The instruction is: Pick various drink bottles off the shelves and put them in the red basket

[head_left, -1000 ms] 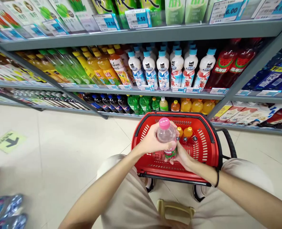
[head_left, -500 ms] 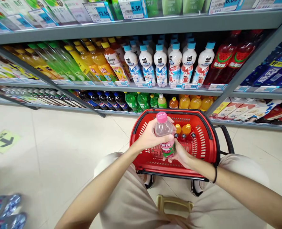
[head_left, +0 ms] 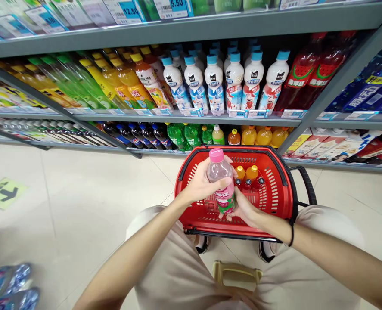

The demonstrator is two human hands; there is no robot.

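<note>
Shop drinks aisle, shelves [head_left: 191, 28] w/ bottled drinks [head_left: 234, 86], price tags [head_left: 128, 10], red shopping basket [head_left: 279, 198]

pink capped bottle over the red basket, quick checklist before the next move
1. Left hand on the pink-capped bottle, upper body: ok.
2. Right hand under its lower end: ok.
3. Cap on: ok; sealed tight: cannot tell.
4. Bottle above the red basket: ok.
5. Bare basket floor beside the orange-capped bottles: ok.
6. Basket steady on the floor: cannot tell.

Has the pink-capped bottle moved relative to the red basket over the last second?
No. The pink-capped bottle sits over the same spot of the red basket; only the camera shifted.
</note>
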